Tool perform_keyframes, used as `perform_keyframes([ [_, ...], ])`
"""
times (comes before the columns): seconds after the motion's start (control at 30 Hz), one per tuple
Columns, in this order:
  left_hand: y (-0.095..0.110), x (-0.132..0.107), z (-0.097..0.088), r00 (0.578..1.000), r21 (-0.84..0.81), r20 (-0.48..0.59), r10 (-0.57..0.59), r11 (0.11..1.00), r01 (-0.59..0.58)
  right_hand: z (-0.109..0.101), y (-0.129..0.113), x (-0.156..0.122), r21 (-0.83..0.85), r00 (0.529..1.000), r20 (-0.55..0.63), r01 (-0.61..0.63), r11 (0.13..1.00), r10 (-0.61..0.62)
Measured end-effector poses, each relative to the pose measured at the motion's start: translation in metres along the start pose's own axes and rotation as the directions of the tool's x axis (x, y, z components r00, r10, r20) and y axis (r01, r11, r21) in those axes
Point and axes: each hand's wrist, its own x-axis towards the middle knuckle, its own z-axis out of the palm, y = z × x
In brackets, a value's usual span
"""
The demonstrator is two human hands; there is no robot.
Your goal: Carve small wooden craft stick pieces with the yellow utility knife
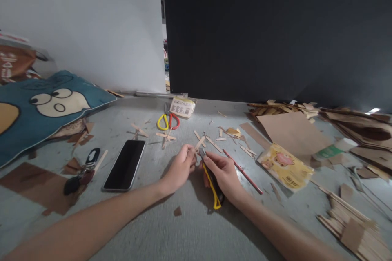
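Note:
My left hand [180,167] pinches a thin wooden stick [200,142] down on the grey floor. My right hand [223,173] is closed round a yellow and black utility knife [214,189], its tip touching the stick close to my left fingers. More short wooden sticks [212,142] lie scattered just beyond both hands. A red pencil [241,171] lies diagonally just right of my right hand.
A black phone [125,164] and car keys [81,173] lie to the left, beside a blue cushion [36,108]. Yellow and red scissors [168,121] and a small packet [182,107] lie further back. Cardboard sheets [290,130], a yellow packet [284,167] and stick stacks [352,224] fill the right.

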Motion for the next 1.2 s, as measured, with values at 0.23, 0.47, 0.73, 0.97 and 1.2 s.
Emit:
perform_keyframes([
  [0.23,-0.0056,-0.0024,-0.0075,0.983,0.425,0.016,0.18,0.889,-0.17,0.0018,0.0021,-0.0047,0.0,0.999,0.014,-0.049,0.999,0.049],
  [0.47,-0.0045,-0.0029,-0.0069,0.987,0.441,0.034,0.156,0.884,-0.155,0.0009,0.0051,-0.0058,-0.094,1.0,0.003,-0.029,0.995,0.03],
  [0.73,-0.0033,-0.0043,-0.0075,0.99,0.43,0.046,0.134,0.892,-0.14,0.0012,0.0043,-0.0061,-0.104,1.0,0.01,-0.024,0.994,0.025],
  [0.97,-0.0053,-0.0048,-0.0084,0.988,0.407,0.063,0.139,0.901,-0.152,0.0009,0.0074,-0.0043,-0.202,0.998,-0.02,0.056,0.978,-0.061],
  [1.2,-0.0026,-0.0066,-0.0094,0.977,0.51,0.067,0.204,0.834,-0.209,0.0025,0.0051,-0.0064,-0.22,0.998,-0.027,0.053,0.974,-0.061],
])
